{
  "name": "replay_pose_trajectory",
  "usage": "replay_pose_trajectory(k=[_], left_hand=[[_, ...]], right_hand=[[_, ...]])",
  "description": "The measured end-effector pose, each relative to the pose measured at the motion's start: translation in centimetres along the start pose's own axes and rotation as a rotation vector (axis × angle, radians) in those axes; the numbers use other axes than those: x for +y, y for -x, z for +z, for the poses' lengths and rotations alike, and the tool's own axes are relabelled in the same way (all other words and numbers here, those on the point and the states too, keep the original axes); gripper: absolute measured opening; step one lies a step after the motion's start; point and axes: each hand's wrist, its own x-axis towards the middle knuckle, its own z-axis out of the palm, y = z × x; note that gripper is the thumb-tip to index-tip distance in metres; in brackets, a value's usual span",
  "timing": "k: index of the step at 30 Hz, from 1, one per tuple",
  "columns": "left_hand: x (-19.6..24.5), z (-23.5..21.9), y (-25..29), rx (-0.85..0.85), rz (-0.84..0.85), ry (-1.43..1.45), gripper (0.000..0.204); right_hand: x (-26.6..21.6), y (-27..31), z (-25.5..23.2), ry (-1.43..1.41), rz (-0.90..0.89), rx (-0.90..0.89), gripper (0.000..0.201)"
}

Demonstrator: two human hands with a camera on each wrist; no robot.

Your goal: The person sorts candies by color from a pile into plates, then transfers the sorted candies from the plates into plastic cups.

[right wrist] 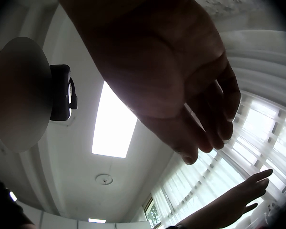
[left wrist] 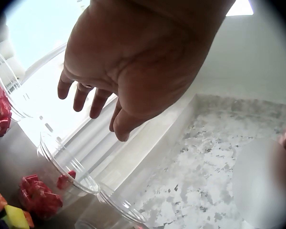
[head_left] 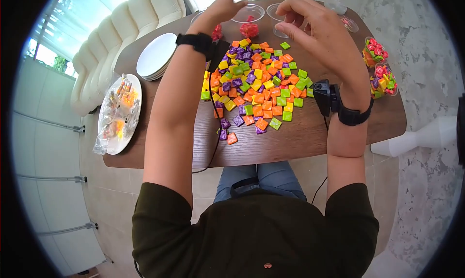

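Note:
My left hand (head_left: 224, 9) hovers over the far side of the table, its fingers stretched out, near a clear plastic cup (head_left: 248, 13). Nothing shows in its fingers in the left wrist view. Opposite it, my right hand (head_left: 315, 26) is raised beside a second clear cup (head_left: 277, 12), with fingers loosely bent and no item visible in them. Red wrapped candies (head_left: 249, 30) show at the first cup, and more red candies (head_left: 217, 33) lie by my left wrist. A wide pile of orange, green, yellow and purple wrapped candies (head_left: 261, 87) covers the middle of the table.
Two cups of mixed candies (head_left: 375, 52) stand at the table's right edge. White plates (head_left: 156, 55) are stacked on the left, near an oval platter (head_left: 133, 128) holding plastic-bagged items. A cream sofa (head_left: 131, 26) stands beyond the table (head_left: 271, 150).

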Motion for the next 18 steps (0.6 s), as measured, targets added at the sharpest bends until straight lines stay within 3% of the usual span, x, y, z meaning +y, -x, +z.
replay_pose_trajectory(k=[3, 6, 7, 9, 12, 15, 16, 17, 18], left_hand=[[-2.6, -1.2, 3.5, 0.034, -0.069, 0.282, 0.03], [-3.7, -2.9, 8.7, -0.308, -0.359, 0.121, 0.031], [-3.7, -3.0, 9.8, -0.403, -0.315, -0.025, 0.033], [-3.4, -2.6, 12.1, -0.557, -0.404, -0.064, 0.036], [-3.1, -0.9, 13.8, -0.579, -0.318, -0.377, 0.036], [-2.6, -0.9, 14.0, -0.562, -0.282, -0.066, 0.033], [-3.1, -1.1, 13.8, -0.544, -0.197, 0.156, 0.032], [-3.4, -1.6, 13.7, -0.533, -0.235, 0.288, 0.032], [-3.4, -2.5, 13.7, -0.469, -0.2, 0.293, 0.033]], right_hand=[[-0.2, 0.1, 0.2, -0.016, 0.015, -0.024, 0.022], [-0.1, 0.1, 0.8, -0.018, 0.005, -0.07, 0.022], [0.2, 0.1, 1.1, -0.013, -0.008, -0.088, 0.022], [0.4, 0.1, 1.7, -0.004, -0.036, -0.118, 0.022], [0.3, 0.2, 2.1, 0.011, -0.054, -0.151, 0.022], [0.1, 0.3, 2.2, 0.012, -0.041, -0.191, 0.022], [0.1, 0.2, 2.2, 0.005, -0.041, -0.198, 0.022], [0.1, 0.2, 2.3, -0.003, -0.042, -0.204, 0.022], [0.2, 0.2, 2.4, 0.001, -0.045, -0.21, 0.022]])
